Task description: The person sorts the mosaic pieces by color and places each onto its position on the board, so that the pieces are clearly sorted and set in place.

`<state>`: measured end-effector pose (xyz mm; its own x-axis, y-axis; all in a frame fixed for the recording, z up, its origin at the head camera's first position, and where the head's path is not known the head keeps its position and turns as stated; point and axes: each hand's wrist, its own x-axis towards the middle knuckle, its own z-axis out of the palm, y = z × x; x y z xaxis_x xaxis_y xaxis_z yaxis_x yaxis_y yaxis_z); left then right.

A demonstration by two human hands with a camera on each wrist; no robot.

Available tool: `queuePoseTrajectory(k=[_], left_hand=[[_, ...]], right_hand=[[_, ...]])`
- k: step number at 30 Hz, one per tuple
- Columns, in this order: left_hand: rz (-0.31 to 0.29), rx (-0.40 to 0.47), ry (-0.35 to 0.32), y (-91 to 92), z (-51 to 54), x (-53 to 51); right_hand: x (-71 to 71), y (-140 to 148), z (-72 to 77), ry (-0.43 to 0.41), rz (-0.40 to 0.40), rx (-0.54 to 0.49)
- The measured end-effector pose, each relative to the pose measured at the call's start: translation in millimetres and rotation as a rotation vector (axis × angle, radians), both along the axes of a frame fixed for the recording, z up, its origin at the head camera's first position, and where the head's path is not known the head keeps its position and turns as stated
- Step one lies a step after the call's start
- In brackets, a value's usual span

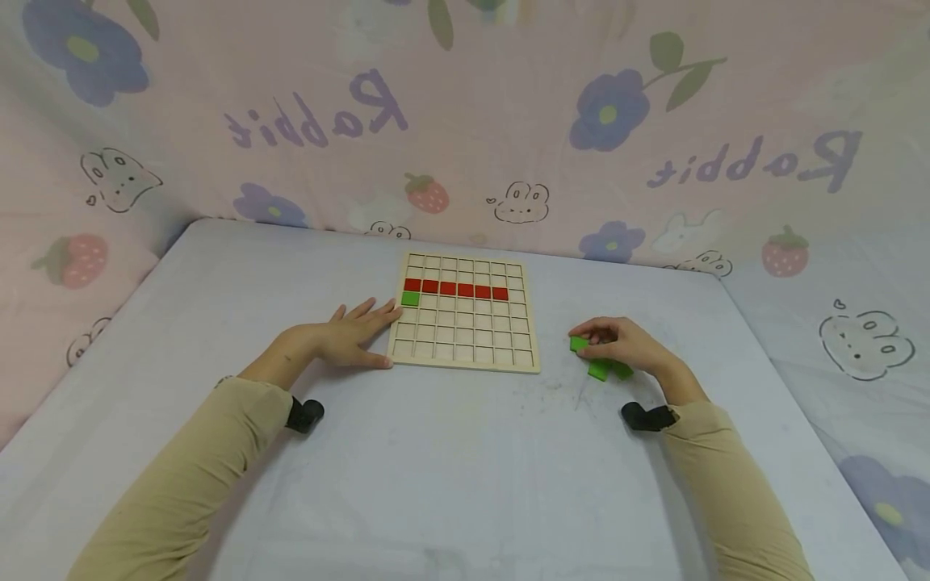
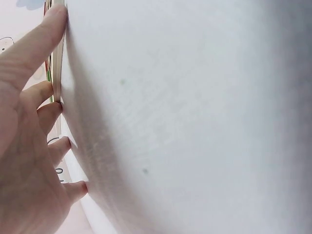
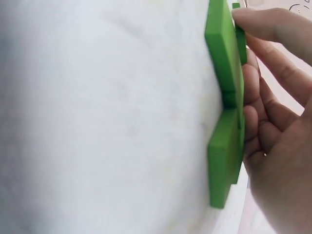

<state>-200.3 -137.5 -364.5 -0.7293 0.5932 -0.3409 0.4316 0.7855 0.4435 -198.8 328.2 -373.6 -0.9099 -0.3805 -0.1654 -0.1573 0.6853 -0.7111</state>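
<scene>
A wooden grid board (image 1: 465, 368) lies mid-table, with a row of several red tiles (image 1: 447, 288) across it and one green tile (image 1: 410, 298) under the leftmost red one. My left hand (image 1: 352, 336) rests spread at the board's left edge, thumb and fingertips touching it; the left wrist view shows this hand (image 2: 29, 131) against the board's side (image 2: 57, 73). Right of the board, my right hand (image 1: 617, 343) pinches a green tile (image 1: 578, 343) between thumb and finger. Loose green tiles (image 1: 599, 370) lie below it; in the right wrist view they (image 3: 224, 156) are beside the hand (image 3: 287, 112).
The table (image 1: 465, 484) has a white cover. Behind it hangs a pink printed cloth (image 1: 465, 105) with rabbits, flowers and strawberries. Black straps with rounded ends sit at the left wrist (image 1: 306, 415) and the right wrist (image 1: 647, 416).
</scene>
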Motion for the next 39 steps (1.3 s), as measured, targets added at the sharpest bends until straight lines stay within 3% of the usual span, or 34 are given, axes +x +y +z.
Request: queuePoseTrajectory(k=[39], left_hand=[[-0.003,0.005,0.001,0.5,-1.0,-0.7]], right_hand=[[-12.5,-26,8.0,0.017,-0.031,0.003]])
